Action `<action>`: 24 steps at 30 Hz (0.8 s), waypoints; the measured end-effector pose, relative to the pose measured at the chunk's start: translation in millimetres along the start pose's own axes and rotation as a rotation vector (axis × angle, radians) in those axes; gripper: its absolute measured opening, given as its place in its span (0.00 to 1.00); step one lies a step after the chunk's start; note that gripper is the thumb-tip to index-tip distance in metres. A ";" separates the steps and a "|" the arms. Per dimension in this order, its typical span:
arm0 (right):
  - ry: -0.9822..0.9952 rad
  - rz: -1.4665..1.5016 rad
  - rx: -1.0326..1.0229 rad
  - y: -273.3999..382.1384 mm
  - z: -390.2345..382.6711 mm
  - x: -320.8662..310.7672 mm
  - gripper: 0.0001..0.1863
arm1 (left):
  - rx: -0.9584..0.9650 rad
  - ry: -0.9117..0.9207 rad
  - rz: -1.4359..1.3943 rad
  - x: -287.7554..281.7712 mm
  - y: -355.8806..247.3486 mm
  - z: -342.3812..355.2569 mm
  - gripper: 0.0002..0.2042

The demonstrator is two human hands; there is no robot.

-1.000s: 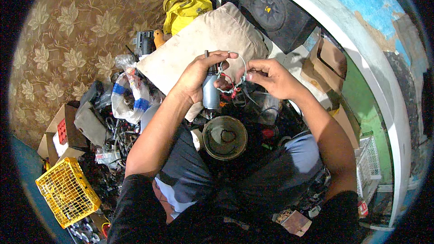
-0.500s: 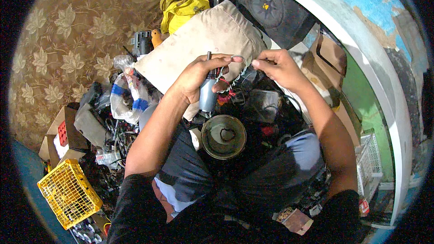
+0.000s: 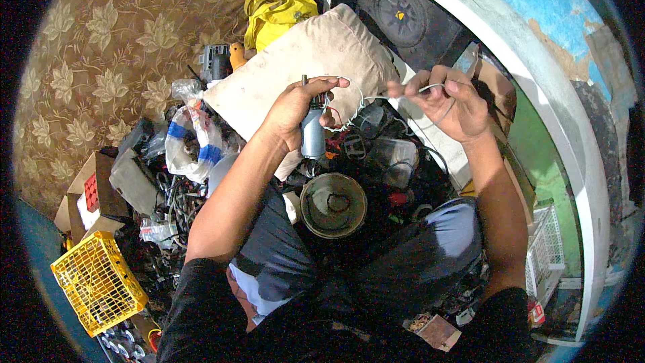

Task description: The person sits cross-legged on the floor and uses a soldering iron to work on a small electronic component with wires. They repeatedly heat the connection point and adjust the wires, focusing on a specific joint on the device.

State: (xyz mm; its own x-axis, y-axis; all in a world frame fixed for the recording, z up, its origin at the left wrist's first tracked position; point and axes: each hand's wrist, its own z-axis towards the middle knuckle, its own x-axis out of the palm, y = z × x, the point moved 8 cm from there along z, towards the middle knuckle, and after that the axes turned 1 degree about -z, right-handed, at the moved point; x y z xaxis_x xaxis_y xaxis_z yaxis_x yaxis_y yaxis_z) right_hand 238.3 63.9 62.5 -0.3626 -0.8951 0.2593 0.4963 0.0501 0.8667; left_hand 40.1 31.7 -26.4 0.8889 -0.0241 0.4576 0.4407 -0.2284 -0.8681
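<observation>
My left hand (image 3: 295, 111) is closed around a small grey electric motor (image 3: 313, 136), held upright with its thin shaft (image 3: 304, 83) showing above the fingers. A pale thin wire (image 3: 361, 102) hangs in a twisted loop from the thumb and fingertips of that hand. From the loop the wire runs right to my right hand (image 3: 451, 102), where it passes over the curled fingers. Some of those fingers are smeared by motion. Red bits of wire show beside the motor. Below it, between my knees, stands a round metal tin (image 3: 333, 206) with a dark ring-shaped thing inside.
A beige pillow (image 3: 282, 74) lies behind my hands, with a yellow bag (image 3: 277, 13) beyond it. A speaker (image 3: 403, 17) stands at the far right. Taped plastic coil (image 3: 191, 144), tangled cables and a yellow crate (image 3: 99, 284) are on the left. A clear container (image 3: 393, 160) sits right of the tin.
My right hand has moved right and opened out somewhat, drawing the wire out between the hands. The left hand with the motor has shifted only slightly.
</observation>
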 end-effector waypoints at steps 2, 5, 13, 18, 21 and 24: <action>0.152 0.123 0.018 -5.8 1.3 8.2 0.20 | 0.024 -0.002 -0.004 -1.2 -2.2 0.6 0.14; 0.095 0.250 0.170 -13.7 6.6 28.5 0.22 | 0.076 -0.027 -0.010 -5.4 -6.2 -3.1 0.14; -0.096 -0.258 0.330 -32.8 1.6 18.1 0.20 | 0.094 -0.004 0.025 -0.1 -7.5 -3.2 0.14; -0.278 -0.659 0.338 -40.0 6.5 5.6 0.13 | 0.097 -0.021 0.060 3.2 -4.3 -1.3 0.13; -0.347 -0.625 0.300 -39.1 8.9 11.4 0.06 | 0.101 -0.031 0.111 8.1 -3.9 -2.8 0.13; -0.384 -0.804 0.356 -40.6 10.0 12.5 0.03 | 0.127 -0.047 0.192 9.9 -4.6 -3.4 0.13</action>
State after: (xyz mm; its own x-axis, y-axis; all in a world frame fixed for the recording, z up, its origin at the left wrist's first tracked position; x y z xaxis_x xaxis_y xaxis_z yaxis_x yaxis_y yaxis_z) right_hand 205.7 55.1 34.8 -0.7553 -0.5175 -0.4022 -0.2597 -0.3271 0.9086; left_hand 46.5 29.1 -17.2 0.9614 -0.0096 0.2751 0.2728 -0.0997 -0.9569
